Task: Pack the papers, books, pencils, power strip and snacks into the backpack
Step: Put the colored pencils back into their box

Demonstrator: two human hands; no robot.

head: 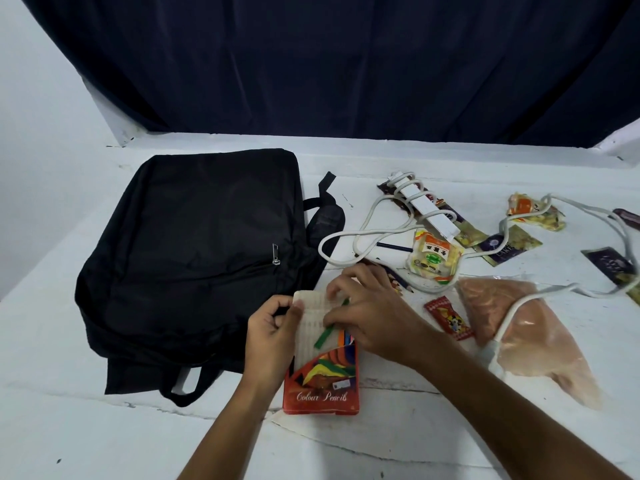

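Colour-pencil box (pixel 320 382) lies nearest on the desk (pixel 398 445), my left hand (pixel 273 330) pinching its raised flap, my right hand (pixel 367 306) apparently pinching a green pencil (pixel 327 336). I judge the card light and crushable, best held by its sides. Left, the backpack (pixel 194 258) lies zipped; beyond, the power strip (pixel 427 211) rests among snacks (pixel 433 258).

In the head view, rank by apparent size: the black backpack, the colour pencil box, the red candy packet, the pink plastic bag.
1. black backpack
2. pink plastic bag
3. colour pencil box, partly hidden by both hands and nearer the camera
4. red candy packet
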